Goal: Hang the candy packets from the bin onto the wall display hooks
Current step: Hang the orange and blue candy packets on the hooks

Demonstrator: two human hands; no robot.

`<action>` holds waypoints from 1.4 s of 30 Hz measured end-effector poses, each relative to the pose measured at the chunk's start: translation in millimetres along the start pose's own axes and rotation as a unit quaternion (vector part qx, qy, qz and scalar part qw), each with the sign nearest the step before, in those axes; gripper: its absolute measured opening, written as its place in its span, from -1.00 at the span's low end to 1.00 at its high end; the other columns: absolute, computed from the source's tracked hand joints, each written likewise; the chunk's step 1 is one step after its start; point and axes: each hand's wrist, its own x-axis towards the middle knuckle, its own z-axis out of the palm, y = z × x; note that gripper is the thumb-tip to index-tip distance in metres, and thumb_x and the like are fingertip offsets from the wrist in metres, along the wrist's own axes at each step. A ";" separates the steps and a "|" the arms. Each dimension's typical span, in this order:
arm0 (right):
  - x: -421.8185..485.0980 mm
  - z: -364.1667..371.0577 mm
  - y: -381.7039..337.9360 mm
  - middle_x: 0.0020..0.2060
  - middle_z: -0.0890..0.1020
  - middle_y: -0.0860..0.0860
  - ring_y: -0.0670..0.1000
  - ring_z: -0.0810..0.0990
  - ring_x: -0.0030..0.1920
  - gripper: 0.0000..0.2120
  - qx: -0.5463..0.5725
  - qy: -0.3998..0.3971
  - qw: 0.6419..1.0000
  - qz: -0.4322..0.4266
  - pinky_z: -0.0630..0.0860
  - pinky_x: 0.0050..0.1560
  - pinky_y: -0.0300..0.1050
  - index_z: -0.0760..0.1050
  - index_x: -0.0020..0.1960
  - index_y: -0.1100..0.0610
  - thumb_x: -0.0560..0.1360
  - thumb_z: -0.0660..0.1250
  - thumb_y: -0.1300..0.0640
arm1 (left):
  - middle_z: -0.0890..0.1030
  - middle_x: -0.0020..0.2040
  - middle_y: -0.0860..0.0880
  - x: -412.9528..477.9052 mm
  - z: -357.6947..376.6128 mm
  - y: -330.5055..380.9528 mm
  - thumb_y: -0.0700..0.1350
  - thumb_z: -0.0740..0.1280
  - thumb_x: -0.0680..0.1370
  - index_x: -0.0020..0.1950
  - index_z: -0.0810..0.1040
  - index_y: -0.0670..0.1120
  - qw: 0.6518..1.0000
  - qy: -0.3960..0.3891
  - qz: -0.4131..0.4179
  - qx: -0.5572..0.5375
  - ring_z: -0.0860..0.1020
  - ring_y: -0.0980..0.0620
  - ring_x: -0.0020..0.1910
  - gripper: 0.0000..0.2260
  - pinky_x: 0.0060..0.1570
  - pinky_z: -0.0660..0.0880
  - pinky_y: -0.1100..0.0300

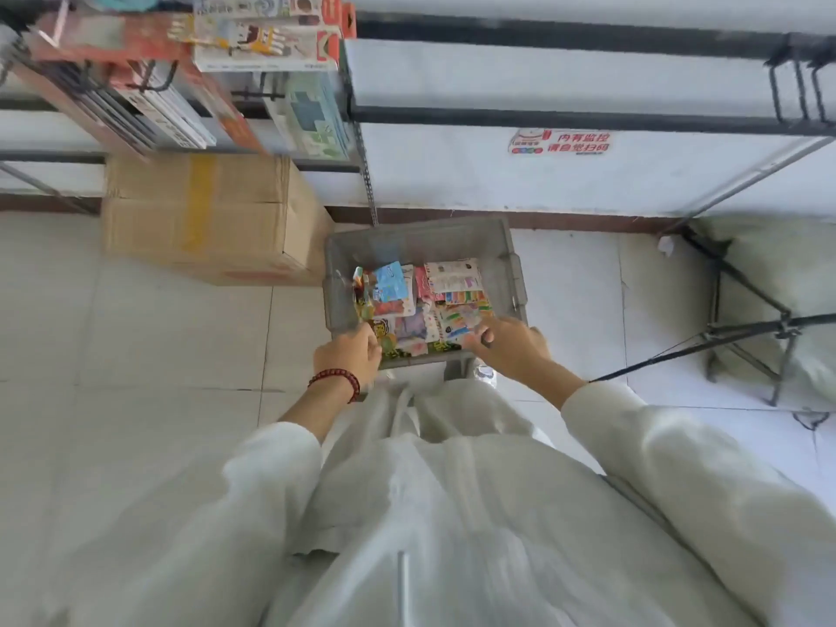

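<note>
Wall display hooks [796, 83] are at upper right, well apart from the bin [416, 237] at frame centre. Candy packets [452, 282] lie heaped loose inside. Left hand [348, 355] and right hand [506, 346] are apart, both among packets at the near rim; grip unresolved (blur). Risk: overlapping packets snag, drag neighbours out and spill on the lift.

Small shop, by the look: packaged goods [267, 43] hung on far-left racks, black display hooks [796, 88] far right, stock carton [203, 219] on the floor.
</note>
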 end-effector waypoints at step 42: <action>448.3 269.0 71.3 0.07 0.56 0.03 0.08 0.49 0.14 -0.70 -0.142 -0.016 0.978 -0.152 0.52 -0.01 0.03 0.49 0.15 0.07 0.55 0.21 -0.10 | 0.39 0.26 -0.11 406.6 334.0 -80.9 0.01 0.34 0.50 0.27 0.39 -0.07 0.999 0.018 -0.030 0.008 0.35 -0.13 0.26 -0.61 0.12 0.39 -0.07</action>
